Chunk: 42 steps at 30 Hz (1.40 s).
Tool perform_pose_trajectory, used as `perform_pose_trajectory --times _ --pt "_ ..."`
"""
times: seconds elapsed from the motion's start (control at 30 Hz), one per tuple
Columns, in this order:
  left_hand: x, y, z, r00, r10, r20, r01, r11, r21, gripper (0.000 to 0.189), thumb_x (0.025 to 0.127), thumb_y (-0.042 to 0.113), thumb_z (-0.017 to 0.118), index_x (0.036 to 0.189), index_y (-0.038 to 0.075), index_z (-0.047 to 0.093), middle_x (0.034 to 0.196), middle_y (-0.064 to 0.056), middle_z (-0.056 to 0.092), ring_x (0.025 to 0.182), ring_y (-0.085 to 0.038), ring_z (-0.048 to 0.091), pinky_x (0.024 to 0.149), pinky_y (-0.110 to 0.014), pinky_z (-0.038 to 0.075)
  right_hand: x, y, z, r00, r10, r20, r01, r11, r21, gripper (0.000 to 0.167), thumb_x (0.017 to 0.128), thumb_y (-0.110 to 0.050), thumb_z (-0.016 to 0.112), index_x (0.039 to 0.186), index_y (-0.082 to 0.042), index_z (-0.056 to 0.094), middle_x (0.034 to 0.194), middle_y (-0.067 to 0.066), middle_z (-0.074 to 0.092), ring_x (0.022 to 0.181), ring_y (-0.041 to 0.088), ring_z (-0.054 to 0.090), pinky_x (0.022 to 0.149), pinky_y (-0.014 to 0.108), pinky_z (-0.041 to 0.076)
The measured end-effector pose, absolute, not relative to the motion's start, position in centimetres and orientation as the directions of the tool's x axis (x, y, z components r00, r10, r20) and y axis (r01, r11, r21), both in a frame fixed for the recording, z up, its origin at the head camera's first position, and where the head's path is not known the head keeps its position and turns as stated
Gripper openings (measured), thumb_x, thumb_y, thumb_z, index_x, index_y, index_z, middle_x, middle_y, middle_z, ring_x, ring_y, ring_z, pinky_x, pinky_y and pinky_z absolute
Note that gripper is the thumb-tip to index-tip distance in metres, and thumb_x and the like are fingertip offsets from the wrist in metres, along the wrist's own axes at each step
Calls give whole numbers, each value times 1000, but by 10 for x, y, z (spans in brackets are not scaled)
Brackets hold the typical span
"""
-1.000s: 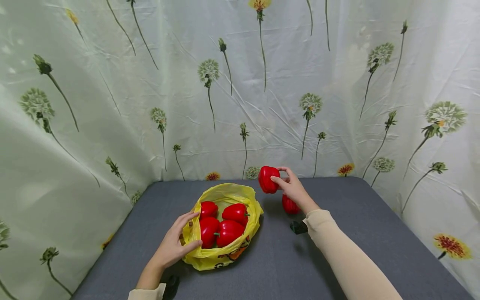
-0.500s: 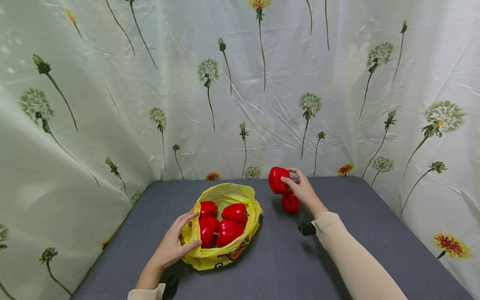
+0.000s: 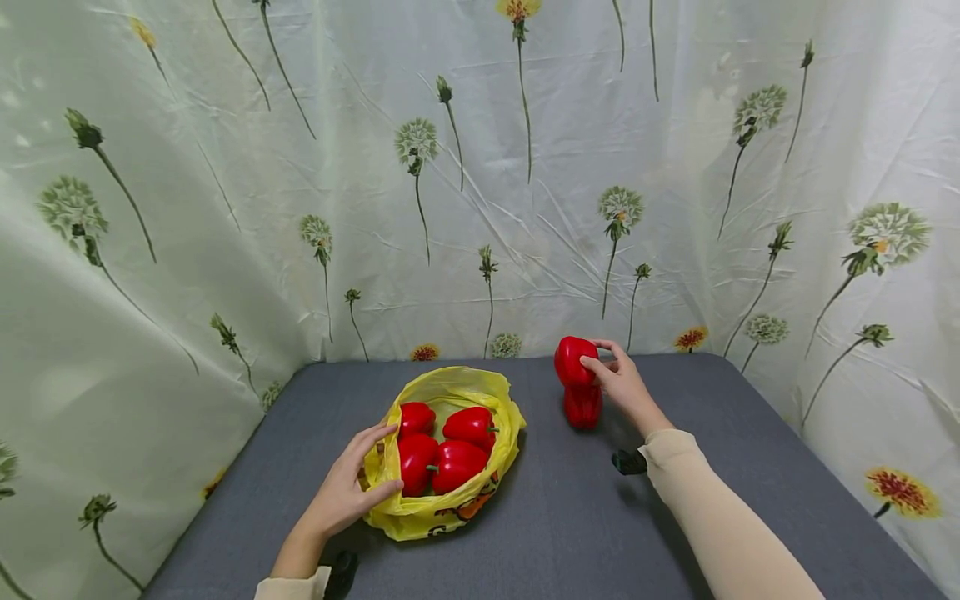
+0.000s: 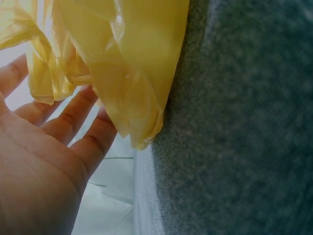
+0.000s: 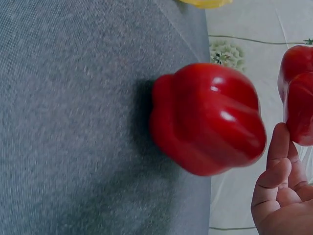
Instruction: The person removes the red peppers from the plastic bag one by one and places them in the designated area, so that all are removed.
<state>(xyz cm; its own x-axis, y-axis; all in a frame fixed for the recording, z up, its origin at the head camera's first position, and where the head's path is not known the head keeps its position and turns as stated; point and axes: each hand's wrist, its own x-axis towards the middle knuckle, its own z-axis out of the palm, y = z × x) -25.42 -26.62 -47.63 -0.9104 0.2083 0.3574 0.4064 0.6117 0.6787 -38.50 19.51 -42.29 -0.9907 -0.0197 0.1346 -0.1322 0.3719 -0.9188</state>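
My right hand [image 3: 617,379] grips a red bell pepper [image 3: 573,360] between thumb and fingers, above the table at the back right. Directly below it in the head view, a second red bell pepper [image 3: 582,408] rests on the table, partly covered by the held one. The right wrist view shows the held pepper [image 5: 299,98] at its right edge and the resting pepper [image 5: 205,120] in the middle. My left hand [image 3: 341,487] touches the left side of a yellow plastic bag [image 3: 408,525], fingers spread. Several red bell peppers [image 3: 457,467] lie inside the bag's wide mouth.
The grey cloth-covered table [image 3: 555,533] ends at a pale curtain [image 3: 480,167] with dandelion prints, which also stands along both sides. A small black object [image 3: 628,462] sits below my right wrist; another dark one [image 3: 342,573] is beside my left wrist.
My right hand has moved rightward with the held bell pepper, away from the bag, to above the pepper on the table. The left hand and the bag have stayed put.
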Motion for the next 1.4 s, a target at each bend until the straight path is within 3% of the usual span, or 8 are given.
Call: perform_pose_trajectory --times 0.63,0.97,1.4 --pt "-254 -266 -476 -914 210 347 400 601 692 75 89 34 84 155 13 55 159 -20 50 144 -50 49 104 -76 49 -383 225 -433 -991 44 123 -93 426 -900 62 109 -44 57 159 -11 41 119 24 69 93 17 71 83 41 56" --pt "-254 -266 -477 -907 216 361 414 600 685 75 89 33 85 155 12 56 158 -20 51 143 -49 50 104 -75 49 -379 235 -439 -990 76 117 -75 413 -908 66 109 -47 56 161 -10 39 124 28 68 89 7 70 82 41 55" --pt "-253 -266 -476 -900 221 375 429 598 677 74 89 31 84 154 10 56 158 -20 52 143 -50 51 100 -73 51 -376 248 -446 -989 112 94 -42 402 -915 66 109 -49 56 162 -13 39 114 16 70 83 1 67 82 37 53"
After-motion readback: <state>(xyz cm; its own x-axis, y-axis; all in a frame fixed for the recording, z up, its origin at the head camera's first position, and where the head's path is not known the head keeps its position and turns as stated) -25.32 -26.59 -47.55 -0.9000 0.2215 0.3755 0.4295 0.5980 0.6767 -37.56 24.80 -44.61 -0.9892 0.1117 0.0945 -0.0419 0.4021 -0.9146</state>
